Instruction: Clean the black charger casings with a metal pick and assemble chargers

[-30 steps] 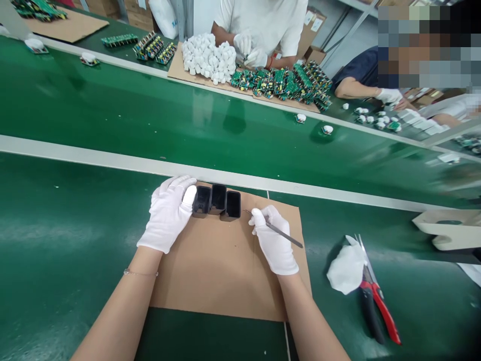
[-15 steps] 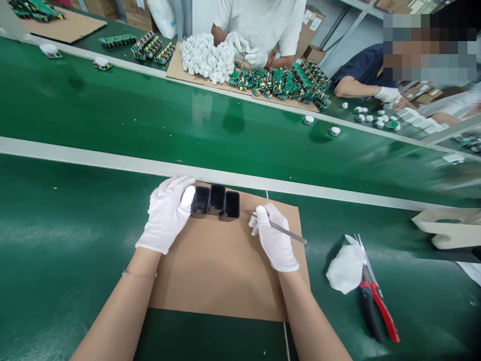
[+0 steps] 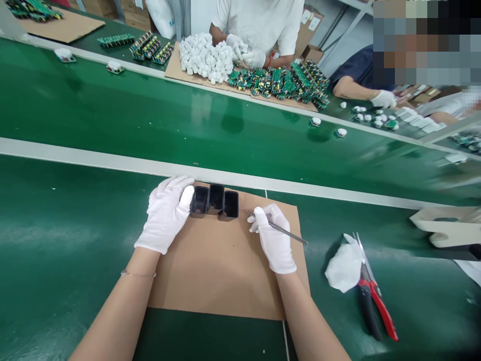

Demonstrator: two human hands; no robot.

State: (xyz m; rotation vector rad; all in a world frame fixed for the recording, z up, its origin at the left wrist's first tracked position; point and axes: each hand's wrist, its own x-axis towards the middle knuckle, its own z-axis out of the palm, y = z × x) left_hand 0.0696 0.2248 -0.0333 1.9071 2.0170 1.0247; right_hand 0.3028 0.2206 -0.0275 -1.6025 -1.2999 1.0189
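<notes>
Three black open-topped plastic housings [image 3: 215, 201] stand side by side at the far edge of a brown cardboard sheet [image 3: 221, 271]. My left hand [image 3: 166, 213], in a white glove, rests against the leftmost housing with fingers curled at its side. My right hand [image 3: 274, 239], also gloved, holds thin metal tweezers [image 3: 276, 227] with the tip pointing left toward the housings, a short gap away. Both forearms reach in from the bottom.
A white cloth [image 3: 343, 268] and red-handled cutters [image 3: 374, 298] lie right of the cardboard. A conveyor belt [image 3: 150, 115] carries small white parts [image 3: 315, 121]. Across it, people in white gloves work beside white parts [image 3: 205, 56] and green circuit boards [image 3: 285, 82].
Small white parts on the belt have drifted to the right. My right hand has edged slightly up and left with the tweezers; my left hand stays at the housings.
</notes>
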